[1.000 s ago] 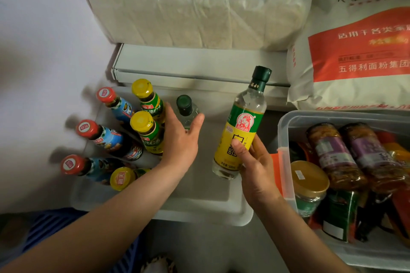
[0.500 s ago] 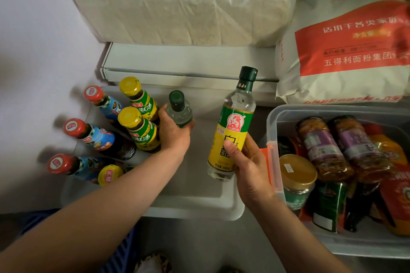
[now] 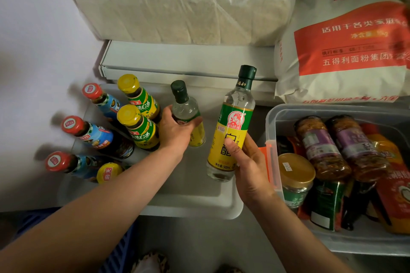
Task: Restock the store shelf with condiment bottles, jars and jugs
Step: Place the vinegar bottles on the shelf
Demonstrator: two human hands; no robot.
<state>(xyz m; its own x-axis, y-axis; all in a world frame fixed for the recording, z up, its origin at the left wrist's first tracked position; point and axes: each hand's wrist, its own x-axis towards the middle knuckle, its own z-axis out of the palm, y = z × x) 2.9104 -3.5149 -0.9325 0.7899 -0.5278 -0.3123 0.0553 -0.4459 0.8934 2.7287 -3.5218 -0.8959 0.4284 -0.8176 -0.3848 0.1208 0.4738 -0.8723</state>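
The left hand (image 3: pixel 177 132) is curled around a small clear bottle (image 3: pixel 188 115) with a dark green cap, which stands on the white tray (image 3: pixel 199 201). Just to the right, the right hand (image 3: pixel 248 168) grips a taller vinegar bottle (image 3: pixel 230 131) by its yellow label — the thumb lies across the front, and the bottle is tilted. Left of the left hand stand sauce bottles with yellow caps (image 3: pixel 137 126) and with red caps (image 3: pixel 88 131). Right of the right hand, a clear bin (image 3: pixel 271 139) holds jars — its far side is cut off, and the labels there are hard to read.
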